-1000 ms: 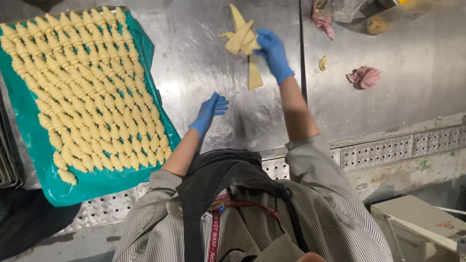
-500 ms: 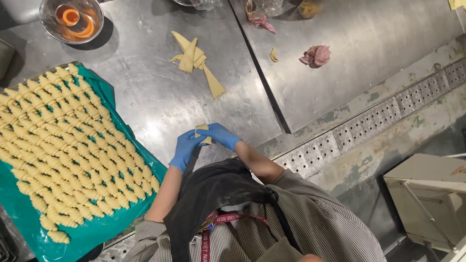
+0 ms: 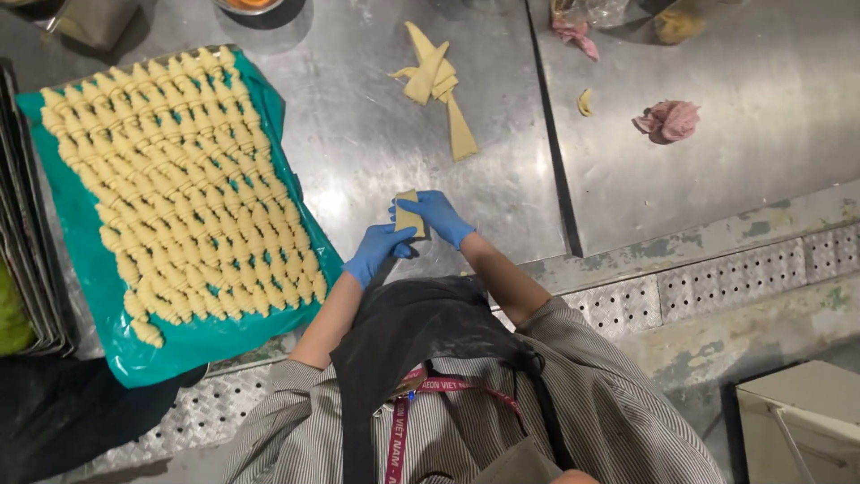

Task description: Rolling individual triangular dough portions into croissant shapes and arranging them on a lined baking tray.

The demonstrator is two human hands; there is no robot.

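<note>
Both of my hands wear blue gloves and meet over the steel table (image 3: pixel 358 134) just in front of my body. My right hand (image 3: pixel 441 217) and my left hand (image 3: pixel 376 251) together hold a small pale yellow strip of dough (image 3: pixel 410 215), pinched between the fingers. Farther back on the table lies a pile of several long triangular dough strips (image 3: pixel 437 85). To my left, a teal plastic sheet (image 3: pixel 107 296) carries many rows of rolled dough pieces (image 3: pixel 179 170).
A crumpled pink cloth (image 3: pixel 667 120) and a small dough scrap (image 3: pixel 585 100) lie on the right table section. Stacked metal trays (image 3: pixel 22 260) sit at the far left. A perforated metal strip (image 3: pixel 717 278) edges the table near me.
My right hand came back from the dough pile with one strip, and both hands joined close to my body. The camera view shifted.
</note>
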